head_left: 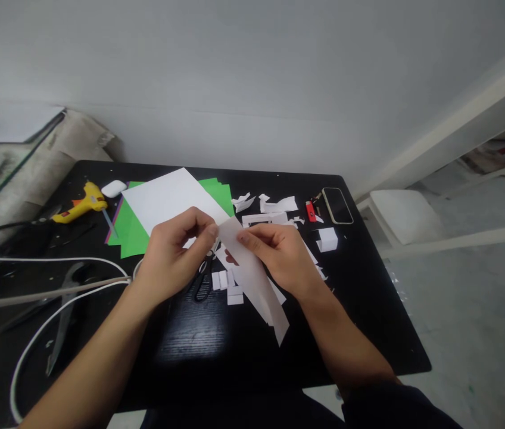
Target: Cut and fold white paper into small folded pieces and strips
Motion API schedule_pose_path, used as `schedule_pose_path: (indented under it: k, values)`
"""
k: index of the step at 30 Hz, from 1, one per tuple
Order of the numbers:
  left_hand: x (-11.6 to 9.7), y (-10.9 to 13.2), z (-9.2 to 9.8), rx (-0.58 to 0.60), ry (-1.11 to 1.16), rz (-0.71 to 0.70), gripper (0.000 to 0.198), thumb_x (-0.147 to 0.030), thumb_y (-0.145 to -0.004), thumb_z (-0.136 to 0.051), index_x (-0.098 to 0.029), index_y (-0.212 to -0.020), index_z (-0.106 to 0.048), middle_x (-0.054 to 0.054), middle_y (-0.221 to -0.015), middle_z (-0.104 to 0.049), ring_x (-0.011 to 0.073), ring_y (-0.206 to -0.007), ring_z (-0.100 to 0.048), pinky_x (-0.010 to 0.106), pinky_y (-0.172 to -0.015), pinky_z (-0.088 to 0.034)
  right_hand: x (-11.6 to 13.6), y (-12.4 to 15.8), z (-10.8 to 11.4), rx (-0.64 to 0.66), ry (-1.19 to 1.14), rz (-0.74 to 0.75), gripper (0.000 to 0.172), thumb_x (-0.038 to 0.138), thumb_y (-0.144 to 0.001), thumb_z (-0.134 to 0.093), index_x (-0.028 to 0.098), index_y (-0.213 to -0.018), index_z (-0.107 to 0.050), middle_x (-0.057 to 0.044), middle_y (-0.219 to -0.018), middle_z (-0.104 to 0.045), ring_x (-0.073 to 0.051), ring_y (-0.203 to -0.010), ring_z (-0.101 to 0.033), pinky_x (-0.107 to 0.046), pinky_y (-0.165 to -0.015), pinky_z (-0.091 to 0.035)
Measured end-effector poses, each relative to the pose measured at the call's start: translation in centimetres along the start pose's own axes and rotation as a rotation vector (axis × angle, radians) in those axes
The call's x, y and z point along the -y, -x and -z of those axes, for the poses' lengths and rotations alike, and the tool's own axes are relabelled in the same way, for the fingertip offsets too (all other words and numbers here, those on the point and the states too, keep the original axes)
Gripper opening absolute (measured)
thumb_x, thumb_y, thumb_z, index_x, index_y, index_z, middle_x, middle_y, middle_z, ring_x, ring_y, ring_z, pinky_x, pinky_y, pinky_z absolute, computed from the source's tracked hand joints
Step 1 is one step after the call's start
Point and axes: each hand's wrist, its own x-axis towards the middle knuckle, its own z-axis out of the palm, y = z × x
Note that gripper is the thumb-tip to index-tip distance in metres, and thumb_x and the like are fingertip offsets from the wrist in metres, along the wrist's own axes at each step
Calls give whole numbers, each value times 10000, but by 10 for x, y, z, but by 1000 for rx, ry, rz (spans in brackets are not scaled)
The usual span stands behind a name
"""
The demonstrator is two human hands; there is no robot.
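A long piece of white paper point(256, 281) is held above the table, its lower end hanging toward me. My right hand point(283, 253) pinches its upper right edge between thumb and fingers. At the upper left corner, the thumb and bent fingers of my left hand point(176, 247) are pinched together on the paper. Black-handled scissors point(202, 283) lie partly hidden below my left hand. Small folded white paper pieces point(234, 293) rest beside them. More cut paper scraps point(279, 205) are scattered beyond my right hand.
White point(170, 196) and green sheets point(134, 238) lie at the back left, near a yellow glue gun point(85, 205) and a white case point(114, 188). White cables point(62, 310) cross the left side. A phone point(337, 206) and red lighter point(310, 211) sit at the back right.
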Motion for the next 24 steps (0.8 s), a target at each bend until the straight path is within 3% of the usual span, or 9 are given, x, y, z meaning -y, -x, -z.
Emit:
schedule_pose_path:
  k: [7,13,19,24]
  values:
    - [-2,-2,-2,50,63,55,135,-285,-984,-630,-201,-884,-662,-9,-759,-665,132,-690,-611,275,-650,-481,-2,0,-4,-2,120,10,297,483,-937,-744,204,-886,-835,-43,-807,-806,-146,-654,-686,-258,-582,-498]
    - [-4,1,-11,26,178,121,155,-327,-962,-682,-208,-863,-693,-8,-709,-665,136,-622,-609,261,-566,-470,-2,0,-7,85,90,-31,323,500,-938,-739,199,-860,-823,-42,-802,-802,-152,-696,-706,-260,-626,-523]
    - [-2,-4,1,-112,181,174,146,-277,-939,-699,-218,-806,-713,-26,-602,-625,118,-535,-551,254,-496,-421,3,2,-5,146,-62,-195,289,467,-937,-755,180,-925,-792,-48,-779,-807,-170,-722,-777,-272,-683,-598]
    - [1,-9,10,-221,188,215,162,-231,-902,-718,-212,-741,-718,-26,-573,-622,110,-512,-538,250,-471,-410,6,2,0,182,-27,-214,316,478,-947,-738,169,-903,-788,-63,-808,-811,-178,-740,-782,-282,-691,-603]
